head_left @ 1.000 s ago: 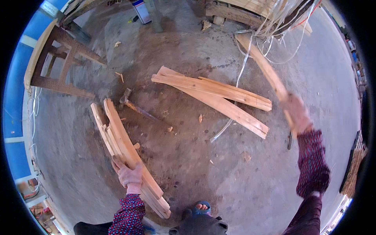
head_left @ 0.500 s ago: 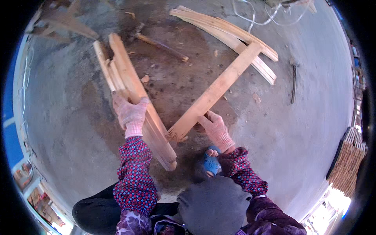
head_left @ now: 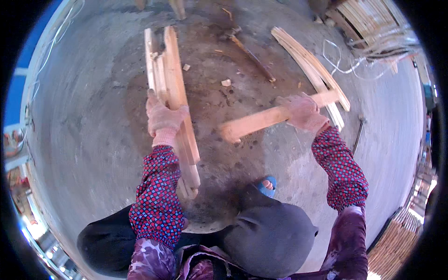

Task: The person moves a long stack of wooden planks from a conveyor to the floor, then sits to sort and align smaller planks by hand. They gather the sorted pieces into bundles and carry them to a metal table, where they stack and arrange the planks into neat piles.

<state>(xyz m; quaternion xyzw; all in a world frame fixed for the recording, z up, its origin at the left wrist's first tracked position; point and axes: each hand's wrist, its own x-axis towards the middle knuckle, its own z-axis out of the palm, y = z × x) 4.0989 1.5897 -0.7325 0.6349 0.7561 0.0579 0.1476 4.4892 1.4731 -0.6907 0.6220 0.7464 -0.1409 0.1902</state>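
Observation:
My left hand (head_left: 164,117), in a pale pink work glove, is closed round a bundle of long wooden strips (head_left: 175,74) with a splintered far end. Over on the right, my gloved right hand (head_left: 302,113) grips a single flat wooden plank (head_left: 259,120) near its far end. The plank lies slantwise, and its blurred near end points toward the bundle. Its far end overlaps a pair of long wooden strips (head_left: 305,57); whether it touches them I cannot tell.
A hammer (head_left: 254,58) with a wooden handle lies on the concrete floor between the wood groups. A thin dark rod (head_left: 359,135) lies at the right. White cable (head_left: 343,70) and a stack of wood strips (head_left: 368,18) are far right. Small wood chips (head_left: 226,83) dot the floor.
My right hand has slid from the plank's near part toward its far end, and the plank has swung flatter, away from the bundle. My left hand keeps its hold. The whole view has shifted.

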